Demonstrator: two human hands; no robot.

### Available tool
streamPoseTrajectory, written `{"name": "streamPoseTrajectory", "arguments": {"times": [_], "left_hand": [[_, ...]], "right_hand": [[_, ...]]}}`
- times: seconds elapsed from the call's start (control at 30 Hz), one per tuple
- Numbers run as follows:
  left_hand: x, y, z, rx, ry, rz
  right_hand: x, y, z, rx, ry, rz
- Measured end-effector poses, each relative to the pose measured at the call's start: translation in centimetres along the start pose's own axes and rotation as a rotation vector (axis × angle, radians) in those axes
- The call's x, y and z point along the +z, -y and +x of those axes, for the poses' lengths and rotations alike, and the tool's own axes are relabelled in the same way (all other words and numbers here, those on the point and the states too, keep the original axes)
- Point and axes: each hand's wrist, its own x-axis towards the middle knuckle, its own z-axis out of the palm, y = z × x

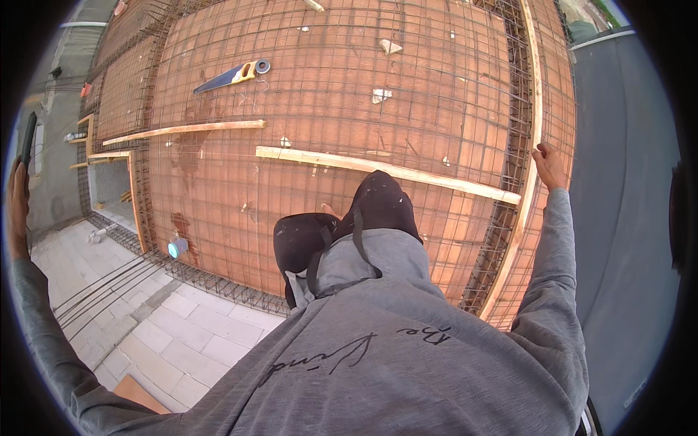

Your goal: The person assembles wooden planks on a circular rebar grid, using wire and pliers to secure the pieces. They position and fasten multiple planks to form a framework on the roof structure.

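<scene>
At the far left rim my left hand [18, 214] is raised and closed round a dark, slim object [29, 139] seen almost edge-on; its kind cannot be made out. My right hand [550, 166] has its fingers curled together beside the long wooden batten [536, 87] on the right; whether it touches the wood or pinches something small is unclear. Beneath me a steel rebar mesh [349, 80] lies over reddish-brown plywood panels [436, 87]. Another wooden batten [392, 172] rests across the mesh just in front of my knees.
A handsaw [233, 75] lies on the mesh beside a small dark roll [262, 66]. A shorter batten [182, 130] is at the left. Pale rubble pieces [390, 46] are scattered about. A blue-topped cup-like object [177, 248] stands near a framed opening [113, 185] and pale blocks [182, 327].
</scene>
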Motion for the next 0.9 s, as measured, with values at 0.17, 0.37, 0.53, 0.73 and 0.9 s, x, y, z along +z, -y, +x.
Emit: {"name": "streamPoseTrajectory", "arguments": {"times": [0.17, 0.37, 0.53, 0.73, 0.9], "left_hand": [[10.4, -3.5, -7.9, -0.107, 0.172, -0.297], [34.3, -18.9, -20.3, 0.062, 0.661, -0.567], [42.9, -23.0, -22.8, -0.104, 1.104, -0.908], [47.5, -19.2, -22.3, -0.153, 1.328, -1.034], [49.6, -15.3, -20.8, -0.253, 1.526, -1.143]], "right_hand": [[-2.5, 6.9, 2.1, -0.212, -0.047, 0.329], [9.5, 25.9, -10.5, -0.437, 0.505, 0.912], [17.4, 33.2, -20.1, -0.316, 0.474, 0.971], [24.0, 38.3, -24.2, -0.309, 0.112, 0.71], [28.8, 42.3, -27.6, 0.199, 0.403, 1.513]]}}
